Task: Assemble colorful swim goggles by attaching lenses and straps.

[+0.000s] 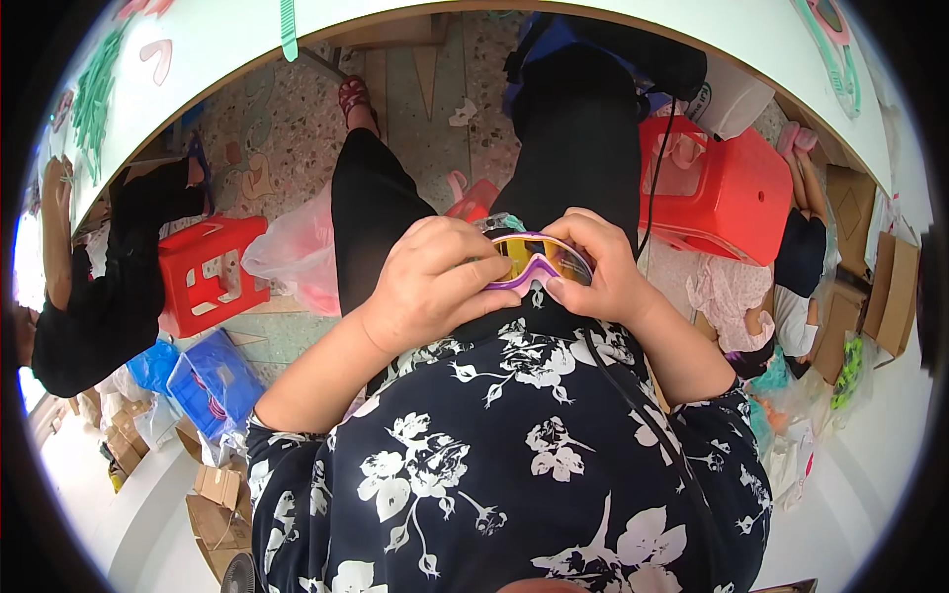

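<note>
A pair of goggles (568, 259) with a purple frame and a shiny yellow lens is held over my lap, close to my belly. My left hand (435, 272) grips its left end, the fingers curled over the frame and lens. On the other end my right hand (605, 265) is closed, thumb at the lower rim near the nose piece and fingers behind the upper edge. A clear and teal piece (502, 222) shows just beyond the upper rim; I cannot tell how it joins the goggles. Both ends of the frame are partly hidden by my fingers.
A curved white table (395, 12) lies ahead, bearing a pile of green straps (96, 94), a teal strap (288, 28) and pink-and-teal goggles (840, 59). Red stools (178, 257) (761, 188) stand on both sides. A person (109, 287) sits at left, near a blue crate (215, 381).
</note>
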Available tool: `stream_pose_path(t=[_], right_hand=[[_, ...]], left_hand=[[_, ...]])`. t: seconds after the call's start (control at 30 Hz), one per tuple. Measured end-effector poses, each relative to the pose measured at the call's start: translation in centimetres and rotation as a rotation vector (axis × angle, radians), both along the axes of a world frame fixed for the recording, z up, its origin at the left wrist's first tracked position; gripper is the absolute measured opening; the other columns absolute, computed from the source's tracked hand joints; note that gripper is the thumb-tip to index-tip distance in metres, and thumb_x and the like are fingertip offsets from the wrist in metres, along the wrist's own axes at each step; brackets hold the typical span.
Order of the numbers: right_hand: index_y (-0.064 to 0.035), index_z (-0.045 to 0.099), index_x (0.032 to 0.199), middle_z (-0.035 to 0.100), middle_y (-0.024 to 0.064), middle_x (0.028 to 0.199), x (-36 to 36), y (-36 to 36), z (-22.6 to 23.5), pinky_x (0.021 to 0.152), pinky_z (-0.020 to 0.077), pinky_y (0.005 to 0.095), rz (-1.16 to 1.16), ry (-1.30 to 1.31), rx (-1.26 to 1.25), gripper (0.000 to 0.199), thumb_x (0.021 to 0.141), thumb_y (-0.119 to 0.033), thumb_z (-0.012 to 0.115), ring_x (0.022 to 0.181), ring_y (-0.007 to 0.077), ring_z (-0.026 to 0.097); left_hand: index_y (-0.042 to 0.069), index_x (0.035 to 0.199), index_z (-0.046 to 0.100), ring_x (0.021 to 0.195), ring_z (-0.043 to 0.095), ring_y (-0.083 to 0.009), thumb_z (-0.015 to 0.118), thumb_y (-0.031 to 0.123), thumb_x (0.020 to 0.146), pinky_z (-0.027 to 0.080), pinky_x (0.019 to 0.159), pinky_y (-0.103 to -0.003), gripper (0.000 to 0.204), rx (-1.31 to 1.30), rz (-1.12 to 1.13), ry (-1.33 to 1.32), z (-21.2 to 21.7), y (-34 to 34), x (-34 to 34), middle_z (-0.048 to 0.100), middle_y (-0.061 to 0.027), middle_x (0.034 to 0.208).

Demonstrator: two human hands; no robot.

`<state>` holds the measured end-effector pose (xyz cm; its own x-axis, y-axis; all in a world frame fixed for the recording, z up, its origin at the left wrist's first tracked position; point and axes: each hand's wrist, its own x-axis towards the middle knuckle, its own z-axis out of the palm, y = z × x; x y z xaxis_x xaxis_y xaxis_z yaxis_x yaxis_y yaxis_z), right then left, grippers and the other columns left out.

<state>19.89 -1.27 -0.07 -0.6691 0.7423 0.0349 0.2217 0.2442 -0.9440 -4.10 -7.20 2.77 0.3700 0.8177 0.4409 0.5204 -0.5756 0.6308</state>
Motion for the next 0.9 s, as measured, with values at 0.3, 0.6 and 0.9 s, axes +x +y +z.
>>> stream_pose_path(t=[0.3,0.6,0.9], right_hand=[[-0.0007,0.063,0.088,0.057,0.0086,0.074,-0.4,-0.4,-0.5,0.059,0.0433,0.0309,-0.021,0.048,0.122,0.032,0.064,-0.018,0.074,0.065,0.0221,0.054],[-0.0014,0.063,0.099,0.059,0.0094,0.075,-0.1,0.7,0.0,0.052,0.0473,0.0321,-0.075,0.061,0.432,0.047,0.06,-0.02,0.08,0.059,0.0244,0.058],[0.0019,0.061,0.106,0.058,0.0122,0.077,-0.2,0.9,-0.8,0.055,0.0463,0.0345,-0.066,0.022,0.38,0.057,0.058,-0.021,0.078,0.062,0.0272,0.057]], left_hand=[[0.003,0.089,0.07,0.075,0.064,-0.0254,0.086,0.014,0.068,0.051,0.068,-0.035,0.029,-0.021,0.039,-0.14,-1.1,-0.5,0.9,0.066,-0.0075,0.084],[0.004,0.107,0.065,0.096,0.062,-0.0297,0.081,0.033,0.076,0.049,0.084,-0.04,0.045,-0.042,0.072,0.013,-0.5,0.5,0.3,0.063,-0.0118,0.107],[0.003,0.116,0.059,0.081,0.062,-0.0313,0.077,0.041,0.078,0.052,0.069,-0.038,0.056,-0.157,0.067,0.068,-2.2,1.4,1.7,0.059,-0.0152,0.101]])
